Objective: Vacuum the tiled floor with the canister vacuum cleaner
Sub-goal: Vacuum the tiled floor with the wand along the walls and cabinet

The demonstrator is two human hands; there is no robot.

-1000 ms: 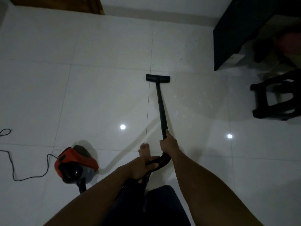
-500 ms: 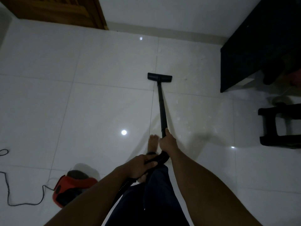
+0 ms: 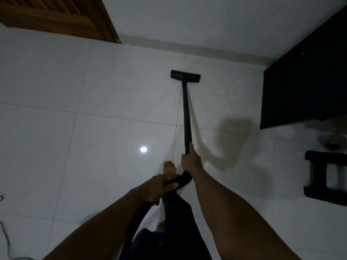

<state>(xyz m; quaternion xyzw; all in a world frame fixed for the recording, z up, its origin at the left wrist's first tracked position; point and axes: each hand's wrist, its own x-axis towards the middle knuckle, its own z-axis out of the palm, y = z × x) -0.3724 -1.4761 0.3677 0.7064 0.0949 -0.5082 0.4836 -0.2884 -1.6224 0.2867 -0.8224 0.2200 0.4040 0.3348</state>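
Wand: rigid, light, long lever; your right hand clenched on lower end, head far ahead; left hand grips handle behind; hose flexible, trails back.

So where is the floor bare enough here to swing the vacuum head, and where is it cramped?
Bare tiles run left of the wand, from the wooden door down toward the power cord. A narrower strip lies between the floor head and the wall. It is crowded on the right: black cabinet and black stool.
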